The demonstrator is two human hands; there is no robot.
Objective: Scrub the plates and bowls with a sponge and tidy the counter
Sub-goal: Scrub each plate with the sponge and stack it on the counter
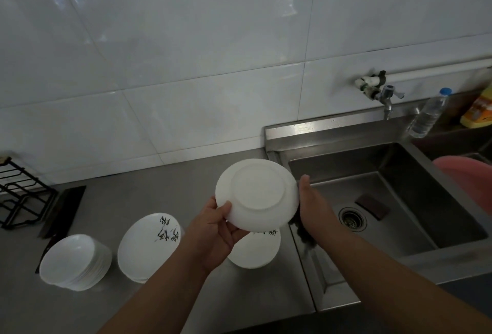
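Plate (pixel 257 194), white, is held tilted over the counter (pixel 186 179) edge beside the sink (pixel 394 160), underside facing the camera. Left hand (pixel 217 232) grips its lower left rim, thumb on the underside. Right hand (pixel 315 208) lies against the right rim; its fingers are hidden, so its grasp cannot be told. Below on the counter sit stacked bowls (pixel 74 261), patterned plates (pixel 149 245) and another plate (pixel 255 251). A dark sponge (pixel 372 205) lies in the sink near the drain (pixel 352 218)
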